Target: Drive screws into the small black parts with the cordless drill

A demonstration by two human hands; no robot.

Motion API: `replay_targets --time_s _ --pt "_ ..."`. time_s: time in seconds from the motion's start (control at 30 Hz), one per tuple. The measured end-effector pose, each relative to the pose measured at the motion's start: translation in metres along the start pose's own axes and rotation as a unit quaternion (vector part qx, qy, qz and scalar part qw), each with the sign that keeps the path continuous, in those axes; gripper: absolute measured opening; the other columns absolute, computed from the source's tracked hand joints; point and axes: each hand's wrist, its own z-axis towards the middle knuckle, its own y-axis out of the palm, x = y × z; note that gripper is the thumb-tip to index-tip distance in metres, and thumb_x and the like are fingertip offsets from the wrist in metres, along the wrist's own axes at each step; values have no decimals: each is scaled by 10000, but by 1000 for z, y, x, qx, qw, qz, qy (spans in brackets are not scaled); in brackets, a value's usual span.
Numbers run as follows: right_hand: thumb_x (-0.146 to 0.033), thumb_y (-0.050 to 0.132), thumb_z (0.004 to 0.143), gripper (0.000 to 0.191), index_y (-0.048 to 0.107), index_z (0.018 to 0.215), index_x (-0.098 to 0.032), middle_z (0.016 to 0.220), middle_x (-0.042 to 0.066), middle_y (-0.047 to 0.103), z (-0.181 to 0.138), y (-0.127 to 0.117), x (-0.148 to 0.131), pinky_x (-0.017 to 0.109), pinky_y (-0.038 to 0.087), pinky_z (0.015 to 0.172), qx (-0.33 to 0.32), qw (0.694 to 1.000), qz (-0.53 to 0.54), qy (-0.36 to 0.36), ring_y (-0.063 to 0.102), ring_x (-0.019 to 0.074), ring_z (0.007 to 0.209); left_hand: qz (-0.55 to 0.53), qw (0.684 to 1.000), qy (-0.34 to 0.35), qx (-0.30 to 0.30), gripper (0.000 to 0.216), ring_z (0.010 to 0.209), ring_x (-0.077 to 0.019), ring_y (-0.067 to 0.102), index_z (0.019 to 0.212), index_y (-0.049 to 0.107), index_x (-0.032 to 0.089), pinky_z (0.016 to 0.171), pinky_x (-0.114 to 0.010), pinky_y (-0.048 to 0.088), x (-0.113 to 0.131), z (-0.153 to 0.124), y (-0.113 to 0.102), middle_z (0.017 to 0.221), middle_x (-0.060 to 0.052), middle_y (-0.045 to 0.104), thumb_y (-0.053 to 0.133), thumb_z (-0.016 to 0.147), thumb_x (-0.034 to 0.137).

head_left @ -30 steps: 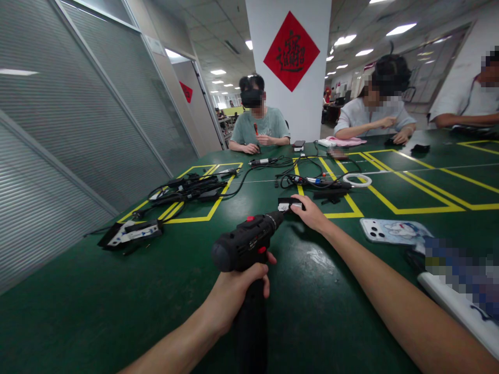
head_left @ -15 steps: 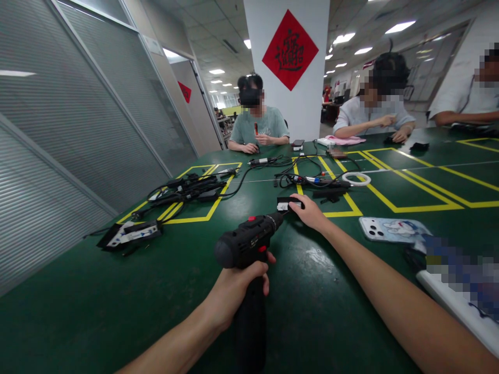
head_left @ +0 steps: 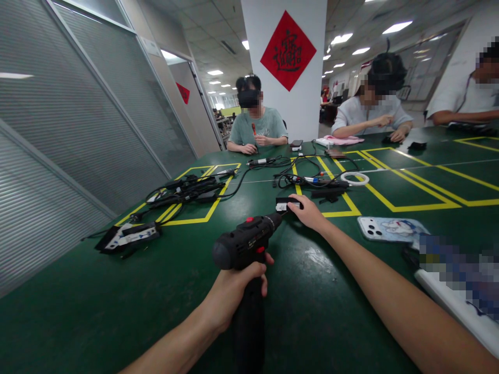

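A black cordless drill (head_left: 245, 241) with red buttons is in my left hand (head_left: 234, 291), whose fingers wrap round its handle. The drill's chuck points forward and to the right. Just beyond its tip, my right hand (head_left: 310, 212) grips a small black box-like part (head_left: 287, 200) with a white label or face towards me. The bit reaches the near side of this part; whether it touches cannot be made out. My right fingertips lie over the part's right end and hide it.
Tangled black cables and adapters (head_left: 191, 189) lie left, near a black-and-white part (head_left: 132, 236). More cables and a white ring (head_left: 354, 179) lie ahead. A phone (head_left: 390, 228) rests at right. Yellow tape (head_left: 206, 219) marks the green table (head_left: 167, 306). Several people sit across.
The whole view has shifted very slightly. Both hands, the drill and the small part keep almost the same places relative to each other.
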Motion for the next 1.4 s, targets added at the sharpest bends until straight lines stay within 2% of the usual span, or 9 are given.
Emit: replay_targets --time_s 0.73,1.03,1.4 --pt "-404 490 835 364 581 1135 -220 1117 62 591 0 2 2 325 401 933 7 1000 -5 -4 556 197 1022 4 1000 -1 -10 242 566 -138 469 977 563 134 566 -262 338 0 0 1 553 -20 562 494 796 280" --pt "-405 500 830 364 586 1135 -226 1114 59 596 0 1 3 326 400 932 5 1000 1 2 560 197 1016 -3 1000 -7 -10 238 533 -130 454 980 555 151 504 -240 301 -4 3 -2 559 -20 568 496 793 286" --pt "-424 503 828 373 589 1138 -233 1121 57 603 0 -1 2 332 401 932 -7 1000 4 13 567 201 1010 -3 1000 -4 -11 217 544 -132 460 925 542 150 516 -243 308 -6 4 -3 559 -23 565 512 796 322"
